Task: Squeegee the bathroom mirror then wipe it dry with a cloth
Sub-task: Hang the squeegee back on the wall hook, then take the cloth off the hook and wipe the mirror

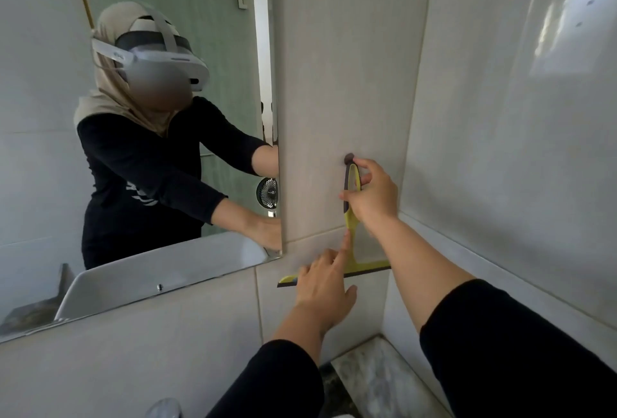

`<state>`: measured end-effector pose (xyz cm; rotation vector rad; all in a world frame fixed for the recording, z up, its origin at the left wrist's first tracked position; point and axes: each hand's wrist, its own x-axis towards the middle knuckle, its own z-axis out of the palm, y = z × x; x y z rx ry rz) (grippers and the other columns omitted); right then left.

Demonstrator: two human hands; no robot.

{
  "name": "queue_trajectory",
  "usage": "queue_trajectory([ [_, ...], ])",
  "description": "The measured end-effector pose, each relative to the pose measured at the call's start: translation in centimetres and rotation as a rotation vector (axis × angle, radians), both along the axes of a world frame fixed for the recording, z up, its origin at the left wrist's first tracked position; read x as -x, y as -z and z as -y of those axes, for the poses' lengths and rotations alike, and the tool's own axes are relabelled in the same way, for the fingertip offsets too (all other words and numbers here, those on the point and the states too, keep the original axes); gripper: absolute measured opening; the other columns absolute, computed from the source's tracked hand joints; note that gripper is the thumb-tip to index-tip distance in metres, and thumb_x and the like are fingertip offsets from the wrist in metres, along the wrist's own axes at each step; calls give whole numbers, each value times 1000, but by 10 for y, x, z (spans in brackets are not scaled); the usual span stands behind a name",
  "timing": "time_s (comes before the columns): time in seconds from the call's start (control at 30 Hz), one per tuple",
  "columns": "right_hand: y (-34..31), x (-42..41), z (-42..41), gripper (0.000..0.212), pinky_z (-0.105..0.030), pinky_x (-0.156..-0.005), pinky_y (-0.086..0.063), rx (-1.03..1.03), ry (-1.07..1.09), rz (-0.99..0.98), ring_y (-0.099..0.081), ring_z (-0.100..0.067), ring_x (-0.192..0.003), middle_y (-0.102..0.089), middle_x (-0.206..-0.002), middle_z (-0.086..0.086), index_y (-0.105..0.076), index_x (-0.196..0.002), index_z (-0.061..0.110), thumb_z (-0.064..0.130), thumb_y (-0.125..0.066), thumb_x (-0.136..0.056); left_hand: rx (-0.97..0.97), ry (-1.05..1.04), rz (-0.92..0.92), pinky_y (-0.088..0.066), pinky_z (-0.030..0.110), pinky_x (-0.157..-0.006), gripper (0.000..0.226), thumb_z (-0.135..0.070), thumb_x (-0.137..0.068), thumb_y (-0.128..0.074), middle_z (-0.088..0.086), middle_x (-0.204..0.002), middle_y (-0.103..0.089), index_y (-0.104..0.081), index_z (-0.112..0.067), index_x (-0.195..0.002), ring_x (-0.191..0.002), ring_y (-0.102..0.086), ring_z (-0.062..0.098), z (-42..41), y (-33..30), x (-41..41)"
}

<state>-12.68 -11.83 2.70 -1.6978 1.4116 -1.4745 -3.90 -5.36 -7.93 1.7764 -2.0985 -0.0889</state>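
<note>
Facing a tiled wall (334,83) that meets a second wall at a corner on my right. Mirror (150,117) fills the upper left; it reflects me in a headset and black sleeves, plus the white basin (160,270) below. Marbled counter (377,381) shows at the bottom, in the corner. Squeegee (351,244), yellow-green with a dark blade, hangs against the tiles just right of the mirror's edge, blade lowest and tilted, loop handle up at a small dark hook (349,158). My right hand (370,197) is closed around the loop handle, fingertips by the hook. My left hand (325,287) is loose, fingers spread, index finger laid up along the squeegee's stem, palm over the blade's left part. No cloth seen.
</note>
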Motion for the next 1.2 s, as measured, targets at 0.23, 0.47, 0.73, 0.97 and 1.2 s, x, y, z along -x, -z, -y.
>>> queue_trajectory([
  [0.23,9,3,7,77,-33,-88,-47,-27,-1,-185,-57,-26,-105,-56,-114,-7,-40,-137,31,11,-78,-73,-54,18,-47,-30,41,-110,87,-26,-91,-53,3,-150,-32,10,-26,-151,-132,-35,32,5,-5,-3],
  [0.47,4,2,-36,86,-40,-100,-44,-440,-19,-743,-47,-35,-125,-46,-138,-14,-30,-145,17,34,-76,-75,-103,-51,-125,-39,36,-106,53,-21,-92,-53,3,-144,-47,-39,-22,-143,-129,-46,24,-34,-43,-39],
  [0.73,-21,-61,-143,49,-32,-96,-46,-338,-417,-989,-56,-26,-114,-59,-128,-9,-59,-127,10,40,-61,-88,-233,-267,-136,-43,30,-95,37,-21,-94,-48,1,-128,-59,-54,-23,-130,-115,-55,21,-139,-87,-103],
  [0.97,-41,-144,-229,41,-28,-71,-40,-248,-706,-981,-56,-24,-92,-63,-120,-11,-62,-122,7,34,-58,-91,-173,-552,-172,-43,28,-96,35,-21,-95,-47,3,-127,-60,-56,-21,-129,-115,-56,21,-256,-107,-190],
  [1.2,-51,-243,-297,45,-29,-88,-41,-141,-962,-883,-50,-25,-122,-52,-137,-6,-53,-133,15,33,-57,-92,40,-827,-255,-44,32,-98,37,-18,-91,-55,5,-129,-56,-56,-21,-128,-111,-56,22,-356,-118,-276],
])
